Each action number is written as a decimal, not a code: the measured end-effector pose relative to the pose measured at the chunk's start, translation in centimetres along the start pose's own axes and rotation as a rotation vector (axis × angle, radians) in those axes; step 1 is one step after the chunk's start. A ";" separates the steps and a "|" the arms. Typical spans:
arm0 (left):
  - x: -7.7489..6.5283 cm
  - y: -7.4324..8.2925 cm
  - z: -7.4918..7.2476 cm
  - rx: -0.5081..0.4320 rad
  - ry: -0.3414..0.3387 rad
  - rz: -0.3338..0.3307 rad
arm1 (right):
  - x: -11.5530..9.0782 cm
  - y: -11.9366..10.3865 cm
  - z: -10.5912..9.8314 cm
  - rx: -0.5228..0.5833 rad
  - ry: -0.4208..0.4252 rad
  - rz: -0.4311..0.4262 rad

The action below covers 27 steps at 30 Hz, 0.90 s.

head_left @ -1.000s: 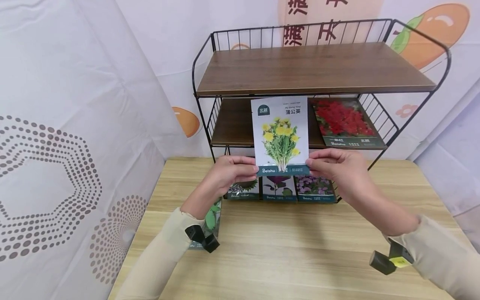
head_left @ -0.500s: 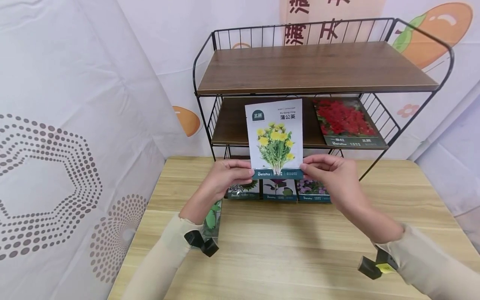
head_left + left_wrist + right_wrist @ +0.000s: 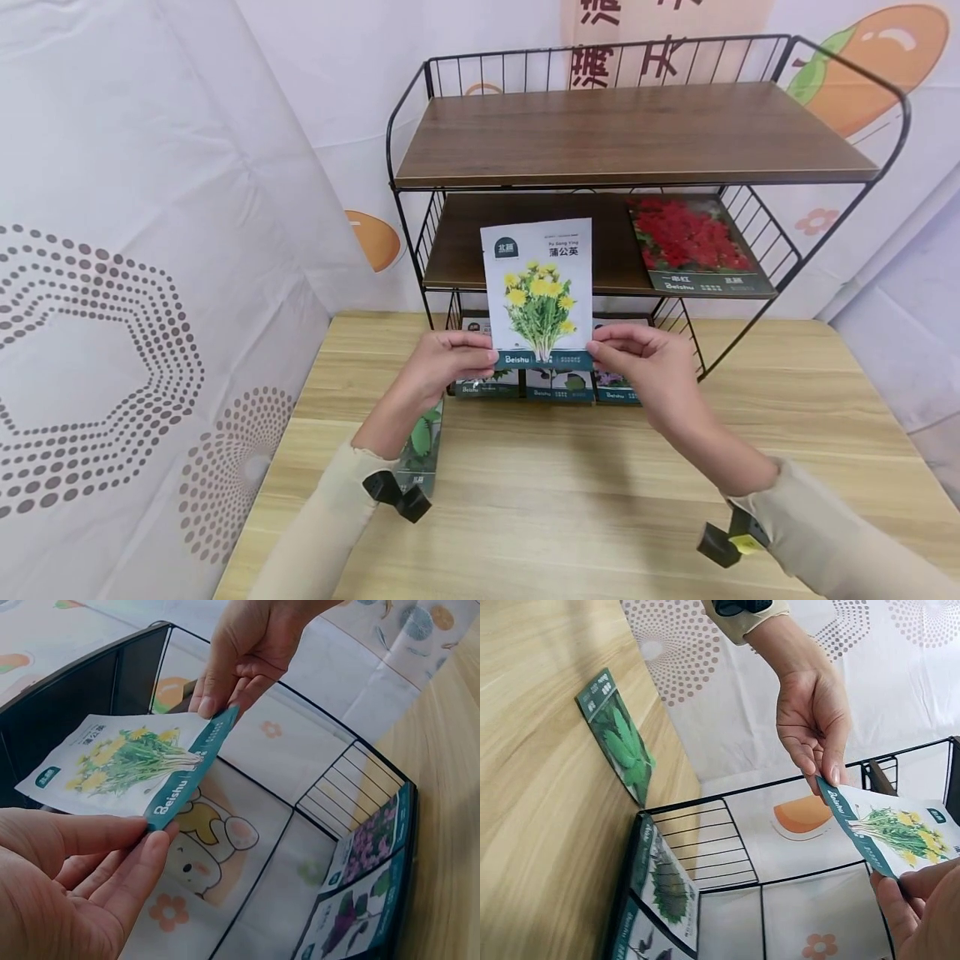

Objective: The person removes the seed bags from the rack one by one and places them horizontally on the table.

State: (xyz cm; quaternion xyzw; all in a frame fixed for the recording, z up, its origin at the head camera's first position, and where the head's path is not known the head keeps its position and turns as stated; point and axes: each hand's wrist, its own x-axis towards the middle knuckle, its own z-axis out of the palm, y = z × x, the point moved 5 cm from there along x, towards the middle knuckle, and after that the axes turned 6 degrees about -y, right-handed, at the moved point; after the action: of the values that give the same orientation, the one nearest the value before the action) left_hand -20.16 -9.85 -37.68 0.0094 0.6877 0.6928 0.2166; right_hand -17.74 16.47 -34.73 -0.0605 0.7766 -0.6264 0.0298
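Note:
A white dandelion seed packet [image 3: 538,292] with yellow flowers and a teal bottom band is held upright, face toward me, before the rack's middle shelf in the head view. My left hand [image 3: 442,367] pinches its lower left corner between thumb and fingers. At the lower right corner, my right hand [image 3: 652,362] pinches it the same way. The left wrist view shows the packet [image 3: 127,761] tilted, its teal band stretched between both hands. A packet with red flowers [image 3: 697,242] lies on the right of the middle shelf.
The black wire rack has a brown top shelf [image 3: 630,133] above the middle shelf [image 3: 457,242]. Several packets, one with purple flowers [image 3: 371,844], stand on the bottom level, partly hidden by the held packet. A green-leaf packet [image 3: 619,735] lies on the wooden table [image 3: 540,500] at the left.
Both hands have carried the dandelion seed packet left and downward, away from the top shelf's edge. Their pinch on its lower corners stays the same.

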 end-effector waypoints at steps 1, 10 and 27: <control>0.0 -0.2 -0.1 0.001 -0.003 -0.002 | 0.0 0.1 0.1 -0.020 0.000 -0.002; -0.4 -1.9 -0.7 -0.008 -0.029 -0.021 | -0.4 1.5 1.1 0.011 -0.004 -0.009; -1.1 -4.8 -1.4 0.013 -0.048 -0.058 | -1.3 4.7 3.1 0.001 -0.039 0.030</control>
State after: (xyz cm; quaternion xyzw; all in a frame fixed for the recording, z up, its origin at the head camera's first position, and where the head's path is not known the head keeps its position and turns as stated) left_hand -18.21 -11.75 -42.07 0.0075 0.6866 0.6814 0.2532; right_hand -16.31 14.59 -40.02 -0.0610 0.7765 -0.6248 0.0546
